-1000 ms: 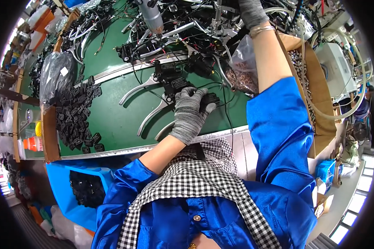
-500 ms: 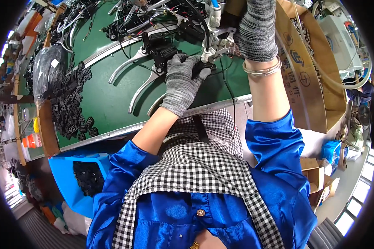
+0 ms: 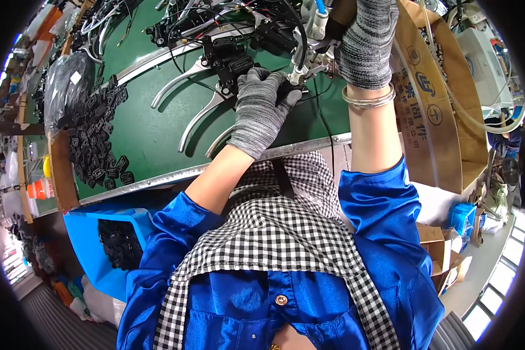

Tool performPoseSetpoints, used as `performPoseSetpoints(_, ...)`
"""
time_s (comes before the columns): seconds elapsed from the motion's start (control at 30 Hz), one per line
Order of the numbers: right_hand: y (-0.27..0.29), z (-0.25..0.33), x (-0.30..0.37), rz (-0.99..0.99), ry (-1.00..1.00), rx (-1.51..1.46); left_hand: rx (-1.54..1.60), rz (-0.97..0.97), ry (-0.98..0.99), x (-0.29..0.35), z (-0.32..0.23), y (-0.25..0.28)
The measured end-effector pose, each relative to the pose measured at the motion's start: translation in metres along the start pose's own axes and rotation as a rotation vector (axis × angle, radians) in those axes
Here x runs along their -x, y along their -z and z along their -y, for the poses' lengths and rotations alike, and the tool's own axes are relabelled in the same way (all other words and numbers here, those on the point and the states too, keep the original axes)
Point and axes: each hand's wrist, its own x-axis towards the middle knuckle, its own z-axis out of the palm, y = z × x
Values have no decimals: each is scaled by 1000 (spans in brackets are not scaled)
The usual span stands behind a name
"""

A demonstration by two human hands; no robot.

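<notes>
Gripping black plastic part (image 3: pixel 284 90): grey-gloved left hand (image 3: pixel 261 104); right hand (image 3: pixel 366 49) grip unclear. Silver metal tool (image 3: pixel 299 76) since moved nearer, over green bench (image 3: pixel 149 128)

A person in a checked apron (image 3: pixel 274 239) works with gloved hands at a green table (image 3: pixel 143 140).
The left hand (image 3: pixel 259 111) grips a black-and-silver lever assembly (image 3: pixel 220 141) just beside the tip of a silver tool (image 3: pixel 319 26), while the right hand (image 3: pixel 367 46) is raised near the tool, its fingertips hidden. Two other lever assemblies (image 3: pixel 179 84) lie to the left, small black parts (image 3: pixel 93 137) are heaped beside a clear plastic bag (image 3: pixel 69 93), and a cardboard box (image 3: pixel 429 125) stands at right.
</notes>
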Motion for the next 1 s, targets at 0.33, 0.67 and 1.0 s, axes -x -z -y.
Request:
performPoseSetpoints(0.33,-13,5,-8,-19,109,150,33,-48,-14,-1,3,-3)
performPoseSetpoints(0.67,2,2,-12,-79,184,272,-43,-52,-6,5,3,-6)
performPoseSetpoints(1.0,-14,-20,-2,-173,252,411,-15,-4,-7,3,8,-12)
